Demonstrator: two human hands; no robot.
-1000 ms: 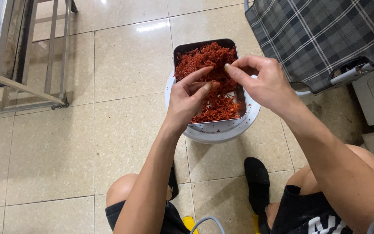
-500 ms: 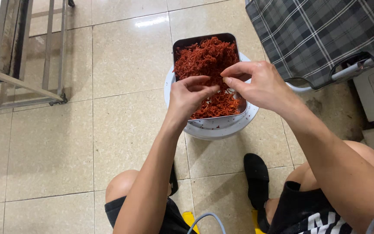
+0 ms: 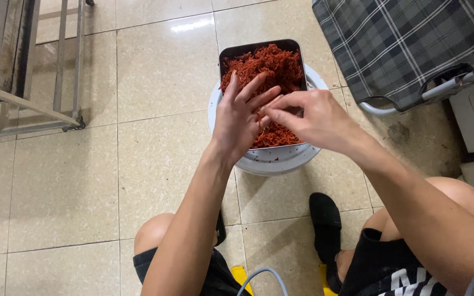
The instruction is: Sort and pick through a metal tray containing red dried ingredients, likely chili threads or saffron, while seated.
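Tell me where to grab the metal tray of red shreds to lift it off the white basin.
Probably the two long side walls of the metal tray, one hand from each side. The far rim is bare; the left hand and right hand cover the near end, and it rests on the white basin.

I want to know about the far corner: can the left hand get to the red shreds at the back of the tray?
Probably yes: the left hand already hovers over the tray, and nothing covers the red shreds.
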